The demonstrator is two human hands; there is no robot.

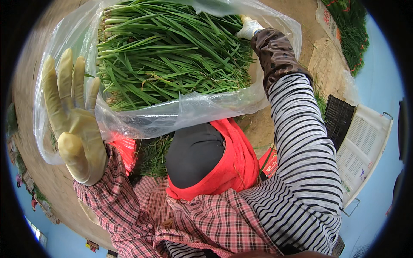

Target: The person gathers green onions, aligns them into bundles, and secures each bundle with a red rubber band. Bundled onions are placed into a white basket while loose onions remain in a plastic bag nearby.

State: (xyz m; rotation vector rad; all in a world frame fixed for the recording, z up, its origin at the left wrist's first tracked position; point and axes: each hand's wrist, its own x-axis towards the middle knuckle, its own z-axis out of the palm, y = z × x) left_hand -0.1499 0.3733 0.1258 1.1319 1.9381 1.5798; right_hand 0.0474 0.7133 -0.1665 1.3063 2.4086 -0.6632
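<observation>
My left hand (75, 129), in a pale yellow rubber glove, is raised at the left with its fingers apart. It holds nothing, and the palm side shows. Before me a thick layer of long green leaves, which look like garlic chives (174, 58), lies in a clear plastic bag (151, 117). Their pale stem ends line up on the left and the leaf tips point right. At the far right end of the leaves is my right hand (250, 28), in white wrapping or a glove. Its fingers are partly hidden, so I cannot tell whether they grip anything.
A red cloth (240, 154) lies around my dark-clad knee (195, 156). Red plastic strands (124, 150) and loose greens (153, 156) lie beside it. At the right stand a white slotted crate (364, 154) and a black crate (338, 119). Tied green bundles (350, 35) lie at upper right.
</observation>
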